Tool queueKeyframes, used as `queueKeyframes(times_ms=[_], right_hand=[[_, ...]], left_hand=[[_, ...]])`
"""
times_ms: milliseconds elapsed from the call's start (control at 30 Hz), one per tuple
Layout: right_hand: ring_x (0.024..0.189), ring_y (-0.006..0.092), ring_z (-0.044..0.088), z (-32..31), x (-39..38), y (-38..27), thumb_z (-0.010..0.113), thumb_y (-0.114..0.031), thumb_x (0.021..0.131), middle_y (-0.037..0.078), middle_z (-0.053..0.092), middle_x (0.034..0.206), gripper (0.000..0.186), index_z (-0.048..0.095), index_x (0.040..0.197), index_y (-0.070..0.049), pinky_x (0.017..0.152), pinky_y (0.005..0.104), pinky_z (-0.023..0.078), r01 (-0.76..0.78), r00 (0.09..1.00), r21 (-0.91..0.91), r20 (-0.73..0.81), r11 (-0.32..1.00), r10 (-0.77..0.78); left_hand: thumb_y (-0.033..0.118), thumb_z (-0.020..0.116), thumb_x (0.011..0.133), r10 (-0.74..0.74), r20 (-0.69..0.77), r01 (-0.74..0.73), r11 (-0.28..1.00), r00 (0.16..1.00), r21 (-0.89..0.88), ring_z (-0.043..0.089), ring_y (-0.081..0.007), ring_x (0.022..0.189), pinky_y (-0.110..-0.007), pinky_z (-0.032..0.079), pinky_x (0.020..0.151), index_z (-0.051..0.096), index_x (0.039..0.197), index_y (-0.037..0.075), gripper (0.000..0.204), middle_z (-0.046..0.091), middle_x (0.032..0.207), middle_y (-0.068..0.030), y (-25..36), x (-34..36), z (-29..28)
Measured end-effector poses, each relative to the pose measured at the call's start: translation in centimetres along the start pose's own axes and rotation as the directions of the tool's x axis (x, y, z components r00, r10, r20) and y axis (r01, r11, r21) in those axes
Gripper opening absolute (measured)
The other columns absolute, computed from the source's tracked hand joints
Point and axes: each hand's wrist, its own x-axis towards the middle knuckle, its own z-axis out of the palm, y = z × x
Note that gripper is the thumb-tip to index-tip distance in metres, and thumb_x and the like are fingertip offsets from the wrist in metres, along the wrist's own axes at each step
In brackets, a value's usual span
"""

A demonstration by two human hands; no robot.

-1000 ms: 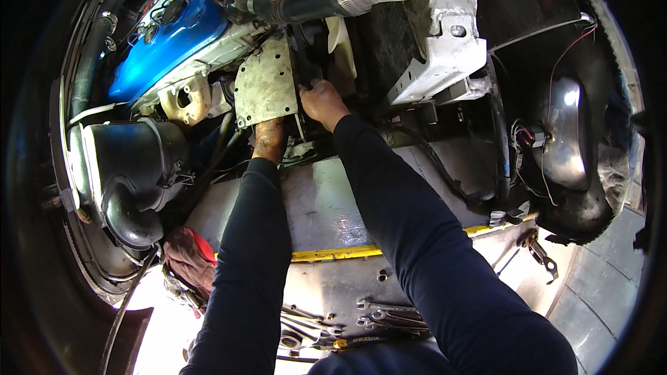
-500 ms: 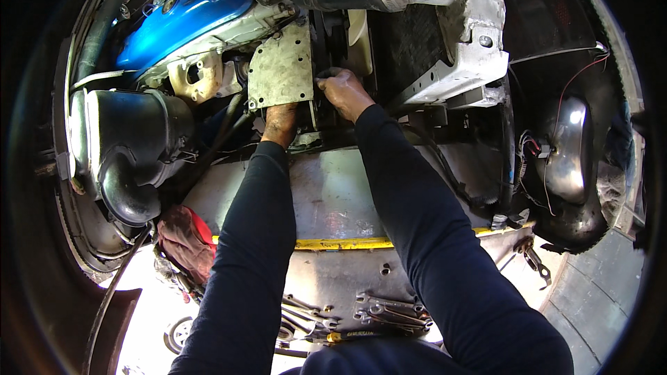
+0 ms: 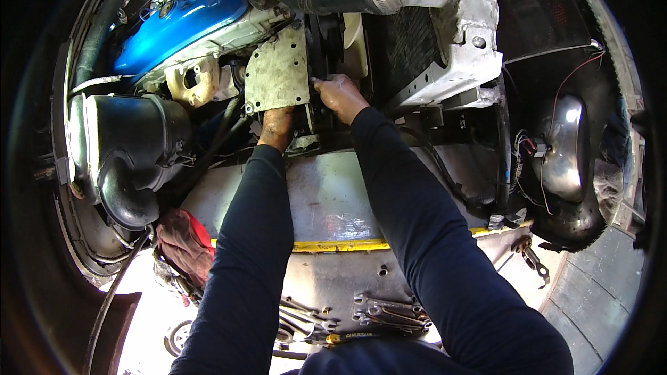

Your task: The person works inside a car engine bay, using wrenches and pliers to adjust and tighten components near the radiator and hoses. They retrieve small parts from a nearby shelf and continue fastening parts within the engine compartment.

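Open engine bay, metal plate [image 3: 278, 76] between hands, left [image 3: 278, 127] below, right [image 3: 338, 94] beside, grips hidden

blue engine cover [image 3: 182, 24] upper left | red rag [image 3: 184, 242] lower left | wrenches [image 3: 389, 309] on panel

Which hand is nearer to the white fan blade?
Right. The right hand rests just beside the white fan blade; the left hand is lower, under the grey metal plate.

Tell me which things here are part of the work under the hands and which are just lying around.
In use: left hand, right hand, grey metal plate, dark pulley area.
Lying about: wrenches, red rag, blue engine cover, black air duct.
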Motion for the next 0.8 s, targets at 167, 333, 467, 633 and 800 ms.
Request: queueKeyframes(times_ms=[167,333,467,633,800], right_hand=[[0.087,0.0215,0.064,0.1,-1.6,-1.2,0.072,-0.022,0.092,0.014,0.072,0.096,0.033,0.071,0.108,0.006,0.080,0.0381,0.050,0.067,0.997,-0.060,-0.032,0.996,-0.069],[0.084,0.0202,0.062,0.1,-1.4,-0.8,0.072,-0.015,0.089,0.010,0.072,0.093,0.026,0.071,0.105,0.005,0.077,0.0352,0.049,0.115,0.989,0.205,0.073,0.972,-0.132],[0.083,0.0177,0.061,-0.4,-0.5,0.0,0.071,-0.011,0.088,0.007,0.070,0.092,0.022,0.072,0.105,0.002,0.074,0.0330,0.048,0.063,0.989,0.283,0.112,0.957,-0.098],[0.079,0.0169,0.060,-0.8,-1.6,-1.0,0.069,-0.013,0.089,0.007,0.070,0.090,0.020,0.072,0.104,0.001,0.073,0.0324,0.047,0.010,0.989,0.320,0.137,0.947,-0.056],[0.079,0.0177,0.062,-0.1,-3.3,-3.2,0.069,-0.014,0.089,0.009,0.071,0.090,0.021,0.073,0.103,0.000,0.073,0.0329,0.049,-0.055,0.998,-0.018,-0.032,0.998,0.054]], left_hand=[[0.036,0.070,0.097,-0.107,0.003,0.104,0.963,0.994,-0.250,0.057,-0.0198,0.118,-0.034,0.047,0.098,0.054,0.142,0.008,0.055,0.060,0.133,-0.0054,1.4,-1.0,0.7],[0.036,0.071,0.097,0.014,0.047,-0.006,0.986,0.999,-0.169,0.059,-0.0181,0.111,-0.033,0.049,0.093,0.057,0.138,0.010,0.051,0.063,0.126,-0.0039,0.1,-0.3,0.1],[0.026,0.067,0.098,-0.077,0.042,0.087,0.948,0.996,-0.308,0.058,-0.0185,0.114,-0.033,0.047,0.095,0.056,0.138,0.008,0.044,0.062,0.127,-0.0047,0.5,-0.6,1.0],[0.010,0.057,0.104,-0.209,0.022,0.205,0.926,0.978,-0.318,0.054,-0.0193,0.120,-0.032,0.043,0.103,0.054,0.139,0.005,0.035,0.059,0.133,-0.0064,1.2,-0.5,0.9],[0.036,0.073,0.095,-0.071,0.017,0.073,0.952,0.997,-0.298,0.060,-0.0189,0.112,-0.034,0.050,0.094,0.058,0.138,0.009,0.053,0.063,0.128,-0.0046,-0.5,-0.2,0.3]])
